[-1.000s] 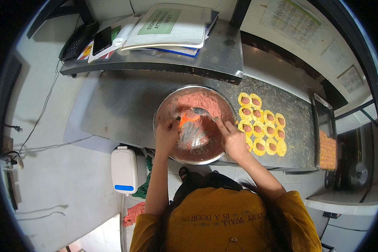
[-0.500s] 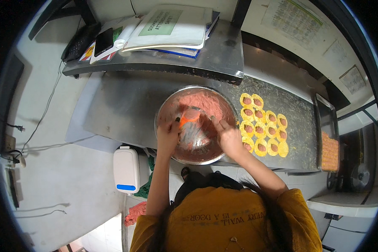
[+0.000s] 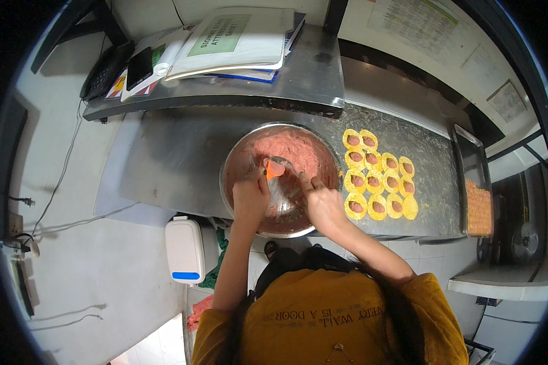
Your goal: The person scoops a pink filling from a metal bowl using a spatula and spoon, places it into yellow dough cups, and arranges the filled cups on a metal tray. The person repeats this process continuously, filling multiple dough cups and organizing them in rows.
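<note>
A wide steel mixing bowl [image 3: 229, 210] stands in front of me, with pink ground meat [image 3: 289, 148] heaped at its far side and smeared along its wall. Over the bowl, my left hand [image 3: 251, 198] is closed around an orange spatula [image 3: 270, 173] with a lump of meat on its blade. My right hand [image 3: 324, 205] is closed too, its fingers pinched over the bowl's right half. A thin dark tool seems to run from those fingers toward the spatula, but its kind is unclear. Right of the bowl lie several round yellow wrappers [image 3: 410, 207], most topped with meat.
The bowl and wrappers share a steel worktable [image 3: 164, 158]. A raised shelf [image 3: 310, 79] behind carries folders [image 3: 231, 42], a phone [image 3: 140, 66] and a black telephone [image 3: 103, 73]. A tray [image 3: 469, 146] holding orange pieces sits at the far right. A white bin [image 3: 186, 246] stands below left.
My left hand has moved slightly right and down, with the spatula turned more upright. My right hand has shifted a little left and down, closer to the spatula. The view has tilted slightly.
</note>
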Motion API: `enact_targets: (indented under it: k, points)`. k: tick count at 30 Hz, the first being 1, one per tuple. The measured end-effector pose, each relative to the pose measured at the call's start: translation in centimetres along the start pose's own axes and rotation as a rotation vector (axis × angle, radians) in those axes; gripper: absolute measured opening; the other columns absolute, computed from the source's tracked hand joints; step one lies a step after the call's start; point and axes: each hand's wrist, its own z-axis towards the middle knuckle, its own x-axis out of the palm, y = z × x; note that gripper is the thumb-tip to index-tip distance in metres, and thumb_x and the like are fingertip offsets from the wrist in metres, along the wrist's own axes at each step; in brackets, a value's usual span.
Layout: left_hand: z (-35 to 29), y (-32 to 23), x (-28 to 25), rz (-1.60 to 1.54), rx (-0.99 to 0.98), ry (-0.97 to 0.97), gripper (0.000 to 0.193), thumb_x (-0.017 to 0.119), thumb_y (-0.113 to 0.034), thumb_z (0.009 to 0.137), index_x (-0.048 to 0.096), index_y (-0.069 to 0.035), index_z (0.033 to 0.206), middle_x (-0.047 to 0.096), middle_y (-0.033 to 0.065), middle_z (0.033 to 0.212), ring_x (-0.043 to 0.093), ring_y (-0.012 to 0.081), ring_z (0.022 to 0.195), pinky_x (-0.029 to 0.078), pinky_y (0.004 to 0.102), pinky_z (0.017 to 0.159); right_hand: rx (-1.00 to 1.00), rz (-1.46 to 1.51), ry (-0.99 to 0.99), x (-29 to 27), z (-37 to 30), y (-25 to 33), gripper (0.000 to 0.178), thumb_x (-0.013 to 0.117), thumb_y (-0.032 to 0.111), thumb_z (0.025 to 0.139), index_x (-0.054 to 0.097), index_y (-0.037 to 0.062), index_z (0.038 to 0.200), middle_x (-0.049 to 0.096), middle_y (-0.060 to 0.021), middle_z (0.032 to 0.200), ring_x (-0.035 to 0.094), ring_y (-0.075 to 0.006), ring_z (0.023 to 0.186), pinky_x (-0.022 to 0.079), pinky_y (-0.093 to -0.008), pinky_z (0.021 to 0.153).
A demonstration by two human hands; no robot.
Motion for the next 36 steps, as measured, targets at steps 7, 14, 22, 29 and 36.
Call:
enact_targets:
  k: [7, 14, 22, 29, 36]
  points:
    - [0.6, 1.7, 0.0, 0.003, 0.072, -0.136, 0.012, 0.052, -0.005, 0.076, 0.053, 0.002, 0.066, 0.052, 0.0206, 0.058, 0.053, 0.0386, 0.058, 0.043, 0.0459, 0.059, -0.008, 0.070, -0.071, -1.5, -0.3, -1.3, 0.051, 0.056, 0.003, 0.064, 0.054, 0.0042, 0.115, 0.060, -0.0157, 0.089, 0.061, -0.0331, 0.060, 0.050, -0.0408, 0.052]
    - [0.3, 0.7, -1.2, -0.021, 0.004, -0.070, 0.014, 0.052, -0.007, 0.077, 0.053, 0.001, 0.065, 0.052, 0.0200, 0.057, 0.053, 0.0388, 0.055, 0.043, 0.0453, 0.053, -0.089, 0.003, 0.002, -1.3, 0.1, -0.4, 0.057, 0.059, 0.004, 0.062, 0.052, 0.0060, 0.119, 0.060, -0.0153, 0.088, 0.061, -0.0323, 0.060, 0.050, -0.0407, 0.052]
    - [0.5, 0.5, -1.5, 0.074, 0.110, -0.066, 0.013, 0.050, -0.010, 0.080, 0.053, -0.001, 0.071, 0.053, 0.0212, 0.058, 0.055, 0.0389, 0.052, 0.045, 0.0454, 0.049, -0.163, -0.157, 0.064, -1.4, 0.4, -0.3, 0.051, 0.056, 0.007, 0.066, 0.053, 0.0015, 0.116, 0.060, -0.0159, 0.086, 0.062, -0.0292, 0.057, 0.050, -0.0376, 0.049]
    - [0.6, 0.5, -1.2, 0.250, 0.278, -0.051, 0.009, 0.050, -0.012, 0.082, 0.051, -0.003, 0.082, 0.056, 0.0163, 0.057, 0.057, 0.0356, 0.051, 0.049, 0.0434, 0.048, -0.114, -0.214, 0.137, -3.9, 1.9, 0.3, 0.030, 0.052, 0.007, 0.070, 0.063, -0.0011, 0.097, 0.062, -0.0183, 0.074, 0.064, -0.0286, 0.062, 0.052, -0.0366, 0.053]
    - [0.4, -1.4, -1.1, 0.373, 0.137, 0.326, 0.009, 0.047, -0.014, 0.083, 0.050, -0.005, 0.084, 0.059, 0.0153, 0.062, 0.060, 0.0355, 0.055, 0.050, 0.0435, 0.051, 0.061, 0.752, 0.317, -1.2, 2.7, -6.7, 0.031, 0.053, 0.006, 0.072, 0.064, -0.0012, 0.101, 0.061, -0.0168, 0.063, 0.061, -0.0236, 0.057, 0.046, -0.0330, 0.051]
